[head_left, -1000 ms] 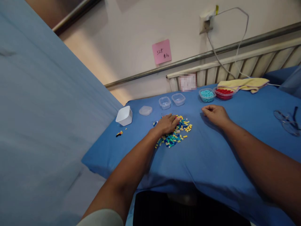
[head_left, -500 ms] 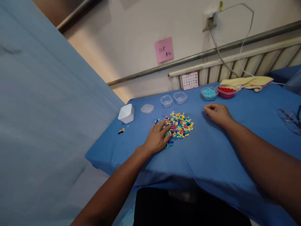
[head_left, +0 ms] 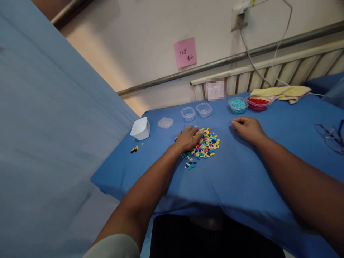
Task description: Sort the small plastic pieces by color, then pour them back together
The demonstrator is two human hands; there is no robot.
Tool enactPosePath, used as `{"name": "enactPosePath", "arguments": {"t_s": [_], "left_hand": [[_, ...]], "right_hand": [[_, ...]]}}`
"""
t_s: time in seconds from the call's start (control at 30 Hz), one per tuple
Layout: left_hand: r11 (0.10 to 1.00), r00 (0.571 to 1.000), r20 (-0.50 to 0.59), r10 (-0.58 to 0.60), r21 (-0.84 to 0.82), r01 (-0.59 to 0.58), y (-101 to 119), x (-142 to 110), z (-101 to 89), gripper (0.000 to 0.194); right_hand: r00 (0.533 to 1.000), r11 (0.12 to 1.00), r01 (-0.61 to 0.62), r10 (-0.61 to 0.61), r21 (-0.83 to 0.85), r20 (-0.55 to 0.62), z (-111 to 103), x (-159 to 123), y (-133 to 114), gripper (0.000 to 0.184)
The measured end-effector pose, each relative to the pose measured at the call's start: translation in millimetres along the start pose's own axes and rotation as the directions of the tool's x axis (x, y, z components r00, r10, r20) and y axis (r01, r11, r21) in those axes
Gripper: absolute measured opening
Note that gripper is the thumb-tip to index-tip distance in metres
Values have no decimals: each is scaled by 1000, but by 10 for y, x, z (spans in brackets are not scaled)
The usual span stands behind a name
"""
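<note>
My left hand (head_left: 189,138) lies palm down with fingers spread on a pile of small plastic bricks (head_left: 206,147) in yellow, blue, teal, pink and white, covering the pile's left part. A few bricks lie loose at the pile's near edge. To the right, my right hand (head_left: 247,128) rests on the blue cloth with fingers curled together; whatever may be inside them is hidden. Beyond it stand a clear tub of light-blue bricks (head_left: 238,104) and a tub of red bricks (head_left: 258,101).
Behind the pile are two clear tubs (head_left: 188,114) and a flat lid (head_left: 165,123). At left stands a white container (head_left: 141,129), near a few black and yellow bits (head_left: 134,149). A yellow cloth (head_left: 282,93) and glasses (head_left: 330,137) lie at right. A radiator (head_left: 271,68) runs behind.
My left hand drew back to the pile's near-left side, then moved forward onto the bricks again. The bricks under it have shifted and spread. My right hand has stayed in place.
</note>
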State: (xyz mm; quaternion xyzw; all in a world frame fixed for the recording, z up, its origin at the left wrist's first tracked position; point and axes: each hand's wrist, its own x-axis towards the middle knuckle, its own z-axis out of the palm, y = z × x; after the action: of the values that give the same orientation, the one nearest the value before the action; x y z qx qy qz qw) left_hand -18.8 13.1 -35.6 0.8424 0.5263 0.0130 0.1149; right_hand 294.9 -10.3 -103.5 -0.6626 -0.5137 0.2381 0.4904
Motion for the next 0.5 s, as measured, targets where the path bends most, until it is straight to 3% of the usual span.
{"name": "enactPosePath", "arguments": {"t_s": [0.13,0.27,0.5], "left_hand": [[992,993,68,93,79,-99,300,-200,36,86],[983,983,95,156,82,-163,456,-498,88,89],[975,978,99,183,113,-194,313,-917,110,76]], "right_hand": [[1000,1000,-1,1,15,-14,-12,-18,-34,33],[1000,1000,-6,6,12,1,-27,-24,-27,32],[1000,999,1,-2,35,29,-49,-52,0,34]]}}
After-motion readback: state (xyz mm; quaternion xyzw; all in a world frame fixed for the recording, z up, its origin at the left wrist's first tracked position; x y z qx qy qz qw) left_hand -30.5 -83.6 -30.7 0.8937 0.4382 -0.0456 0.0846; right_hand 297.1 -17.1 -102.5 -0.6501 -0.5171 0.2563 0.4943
